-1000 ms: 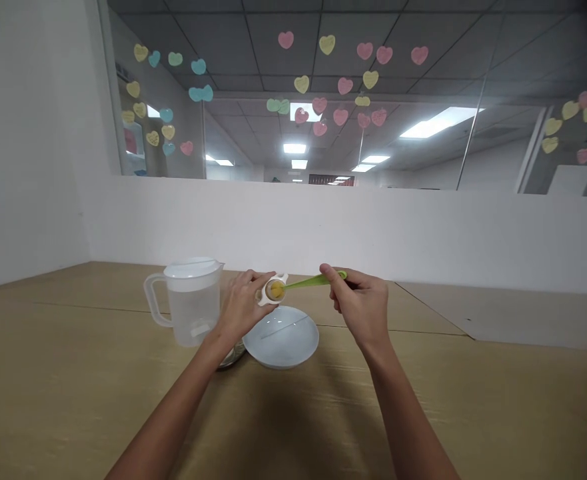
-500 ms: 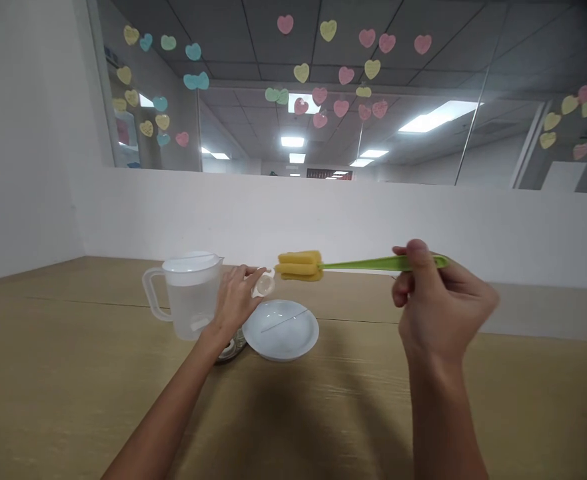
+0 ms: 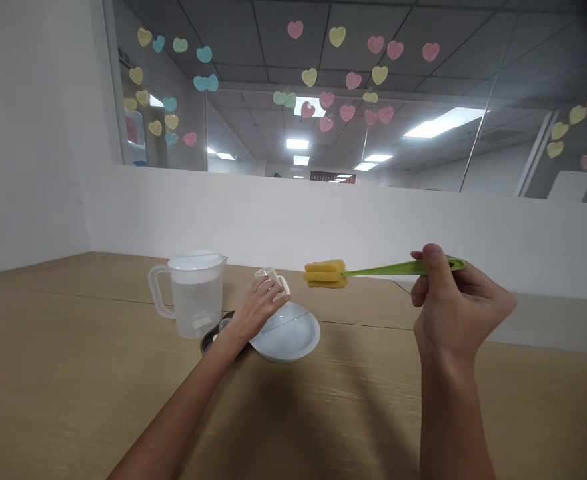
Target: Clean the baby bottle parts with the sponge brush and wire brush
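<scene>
The right hand (image 3: pixel 456 307) is closed around the green handle of a brush (image 3: pixel 393 269), its yellow sponge (image 3: pixel 326 275) pointing left in the air, clear of everything. The left hand (image 3: pixel 258 307) is curled around a small clear cup (image 3: pixel 267 275) with a white handle, held tilted above the far left part of a white bowl (image 3: pixel 307 350). The cup could slip and knock against the bowl, I think, if those fingers loosened or its wall were wet. The brush might swing out of line, being gripped only near its end.

Whether anything is in the cup is too small to tell. A thin line crosses the bowl, perhaps a stick or a reflection. Left of it, a dark tray (image 3: pixel 206 347), partly behind the left forearm, holds small clear and white items. Farther left stands a lidded, cloudy jug (image 3: pixel 196 300); its fill is unclear.
</scene>
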The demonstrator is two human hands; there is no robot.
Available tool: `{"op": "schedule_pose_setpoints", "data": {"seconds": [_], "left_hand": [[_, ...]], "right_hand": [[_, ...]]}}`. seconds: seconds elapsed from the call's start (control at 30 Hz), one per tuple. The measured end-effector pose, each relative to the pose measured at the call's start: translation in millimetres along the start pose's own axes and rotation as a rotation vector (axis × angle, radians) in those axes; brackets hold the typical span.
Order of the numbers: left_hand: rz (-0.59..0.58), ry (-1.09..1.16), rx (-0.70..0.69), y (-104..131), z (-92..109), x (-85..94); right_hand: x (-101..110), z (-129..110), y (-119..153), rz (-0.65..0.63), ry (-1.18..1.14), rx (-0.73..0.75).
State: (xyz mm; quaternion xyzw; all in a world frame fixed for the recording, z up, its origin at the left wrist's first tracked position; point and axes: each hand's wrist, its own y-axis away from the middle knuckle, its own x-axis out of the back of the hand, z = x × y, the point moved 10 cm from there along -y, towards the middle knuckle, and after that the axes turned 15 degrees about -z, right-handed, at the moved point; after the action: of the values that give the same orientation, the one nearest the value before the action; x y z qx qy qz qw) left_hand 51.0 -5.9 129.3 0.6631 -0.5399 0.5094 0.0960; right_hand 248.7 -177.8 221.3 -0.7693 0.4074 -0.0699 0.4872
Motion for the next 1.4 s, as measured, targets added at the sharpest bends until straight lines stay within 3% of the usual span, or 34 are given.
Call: {"op": "schedule_pose_setpoints", "data": {"seconds": [0.13,0.43,0.6,0.7,0.97,1.13,1.4], "left_hand": [[0.019,0.083,0.012,0.3,-4.0,3.7],[0.091,0.456,0.349,9.8,-41.5,14.9],[0.125,0.634,0.352,8.0,-38.6,26.3],[0.159,0.641,0.325,8.5,-35.8,38.5],[0.266,0.508,0.239,14.1,-23.7,66.2],[0.299,0.474,0.203,15.6,-16.7,73.8],[0.274,0.478,0.197,15.2,-12.2,77.8]], "right_hand": [[3.0,0.3,-0.7,0.015,0.015,0.009],[-10.5,0.2,3.5,-0.055,-0.021,-0.017],[-32.5,-9.7,12.6,-0.179,0.050,-0.018],[-37.4,-18.2,18.9,-0.185,0.081,0.039],[-25.7,-10.8,32.5,0.074,-0.060,0.023],[-19.8,-8.7,41.6,0.197,-0.120,0.022],[-10.4,-15.1,55.3,0.364,0.014,0.086]]}}
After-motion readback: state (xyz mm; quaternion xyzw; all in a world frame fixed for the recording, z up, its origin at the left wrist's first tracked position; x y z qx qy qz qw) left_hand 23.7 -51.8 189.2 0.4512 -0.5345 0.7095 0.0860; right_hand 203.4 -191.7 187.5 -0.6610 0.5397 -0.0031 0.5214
